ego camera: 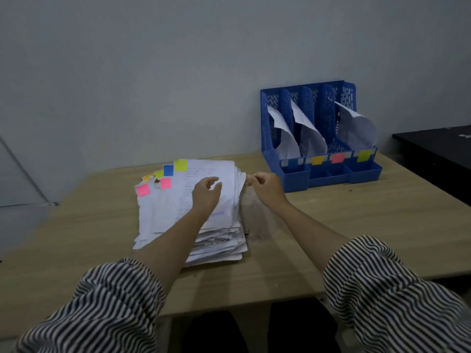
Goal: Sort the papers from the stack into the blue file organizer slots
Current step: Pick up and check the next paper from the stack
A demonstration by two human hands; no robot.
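A thick stack of white papers lies on the wooden table, with pink, yellow, blue and orange sticky notes at its far left corner. My left hand rests on the top sheet with relaxed, slightly curved fingers. My right hand is at the stack's far right corner, its fingertips pinching the edge of the top paper. The blue file organizer stands at the back right against the wall. Its slots carry blue, orange, pink and yellow-green labels. Curled papers stand in three of the slots.
The wooden table has bare surface to the right of the stack and in front of the organizer. A dark smudge marks the tabletop beside the stack. A black table stands at the far right.
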